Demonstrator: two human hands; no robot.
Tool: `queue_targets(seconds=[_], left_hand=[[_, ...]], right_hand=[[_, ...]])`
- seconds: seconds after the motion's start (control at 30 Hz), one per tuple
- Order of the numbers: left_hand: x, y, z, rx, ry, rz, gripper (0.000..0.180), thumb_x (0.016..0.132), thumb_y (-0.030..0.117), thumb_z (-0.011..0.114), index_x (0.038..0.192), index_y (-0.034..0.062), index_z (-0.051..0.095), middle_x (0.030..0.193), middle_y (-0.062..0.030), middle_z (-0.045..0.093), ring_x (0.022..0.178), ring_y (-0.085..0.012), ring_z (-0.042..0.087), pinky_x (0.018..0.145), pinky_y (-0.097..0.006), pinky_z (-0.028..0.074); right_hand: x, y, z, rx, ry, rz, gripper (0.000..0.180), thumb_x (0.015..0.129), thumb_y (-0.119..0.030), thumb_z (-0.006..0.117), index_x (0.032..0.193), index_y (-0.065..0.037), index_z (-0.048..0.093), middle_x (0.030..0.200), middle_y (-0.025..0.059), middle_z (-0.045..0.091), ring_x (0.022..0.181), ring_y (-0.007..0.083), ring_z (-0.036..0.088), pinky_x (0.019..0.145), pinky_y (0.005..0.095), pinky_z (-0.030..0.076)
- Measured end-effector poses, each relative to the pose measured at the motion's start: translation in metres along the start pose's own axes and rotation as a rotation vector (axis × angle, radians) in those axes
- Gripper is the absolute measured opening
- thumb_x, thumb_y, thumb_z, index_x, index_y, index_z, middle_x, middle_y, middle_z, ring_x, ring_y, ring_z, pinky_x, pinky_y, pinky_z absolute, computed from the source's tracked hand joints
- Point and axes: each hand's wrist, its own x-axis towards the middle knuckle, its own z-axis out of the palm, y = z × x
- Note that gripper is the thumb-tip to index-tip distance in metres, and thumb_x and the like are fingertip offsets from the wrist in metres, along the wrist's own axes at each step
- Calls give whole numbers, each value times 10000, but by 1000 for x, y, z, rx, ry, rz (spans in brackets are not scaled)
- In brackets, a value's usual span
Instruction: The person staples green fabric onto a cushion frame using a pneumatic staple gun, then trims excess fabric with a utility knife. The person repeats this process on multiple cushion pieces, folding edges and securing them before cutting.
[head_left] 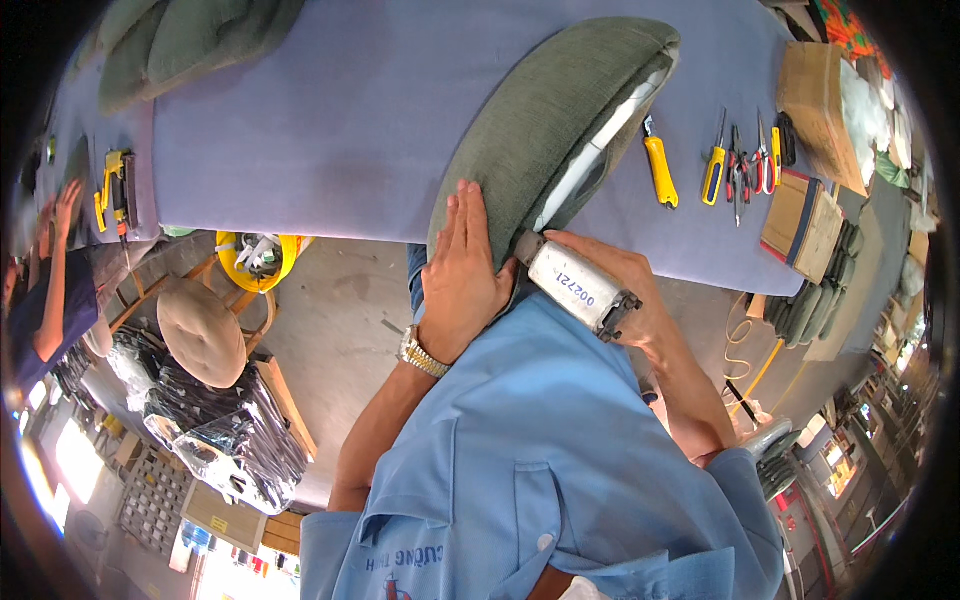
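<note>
A dark green upholstered cushion (530,120) lies at the table's near edge, tilted up toward me. A long gap along its right side shows white material inside. My left hand (463,260) lies flat on the cushion's near end, fingers stretched out, with a metal watch on the wrist. My right hand (625,285) is wrapped round a white and grey staple gun (575,283). The gun's nose touches or nearly touches the cushion's near corner, close to my left thumb. Much of the right hand's grip is hidden behind the gun.
On the blue-covered table (300,130) lie a yellow utility knife (660,172), a screwdriver (713,172), pliers (738,175) and scissors (765,165). A cardboard box (815,105) stands far right. At left are a yellow-handled tool (118,195), a yellow bucket (224,270) and another person's arm (55,280).
</note>
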Motion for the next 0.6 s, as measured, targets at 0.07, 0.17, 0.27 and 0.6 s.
queue_targets(seconds=[0.07,0.17,0.27,0.6], left_hand=[[0,-3,2,-2,17,17,1000,810,140,797,1604,-54,220,1647,-282,306,1494,-437,381,1136,-542,452],[1,-3,4,-20,40,24,1008,796,126,808,1603,-51,231,1650,-275,307,1497,-437,376,1130,-558,454],[0,-1,1,-34,37,9,1009,789,119,813,1602,-49,240,1651,-273,309,1500,-436,372,1126,-566,455],[-2,-2,3,-41,58,21,1018,765,71,804,1606,-37,241,1649,-261,321,1511,-418,362,1143,-570,437]], right_hand=[[3,-3,1,-4,-4,29,823,646,-136,807,1440,-68,602,1329,176,694,1199,300,691,1037,359,512],[8,-7,2,-30,7,42,810,657,-129,799,1440,-71,603,1321,169,697,1196,304,691,1033,354,513],[3,-1,7,-41,37,-20,801,666,-136,798,1441,-78,605,1317,164,697,1190,303,693,1026,353,515],[-2,-7,8,-29,-22,6,830,652,-124,815,1450,-93,593,1273,153,711,1127,300,708,977,353,529]])
